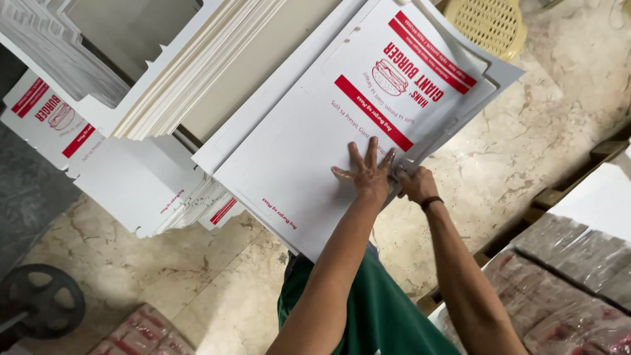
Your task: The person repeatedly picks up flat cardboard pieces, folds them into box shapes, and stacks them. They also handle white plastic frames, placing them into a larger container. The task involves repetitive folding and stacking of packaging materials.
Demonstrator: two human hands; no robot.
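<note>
A flat, unfolded white cardboard box (309,131) with red print and a burger drawing lies on top of a stack in front of me. My left hand (365,174) presses flat on its lower right part with the fingers spread. Just to the right, my right hand (415,184), which has a dark band on the wrist, is curled around the edge of a side flap of the same box. More sheets of the same kind (499,72) stick out beneath it.
Stacks of flat white box blanks (190,72) fill the upper left, with printed ones (131,177) below them. A yellow woven stool (490,23) stands at the top. Plastic-wrapped reddish packs (572,289) sit on a wooden pallet at right. A black wheel (43,302) rests on the marble floor.
</note>
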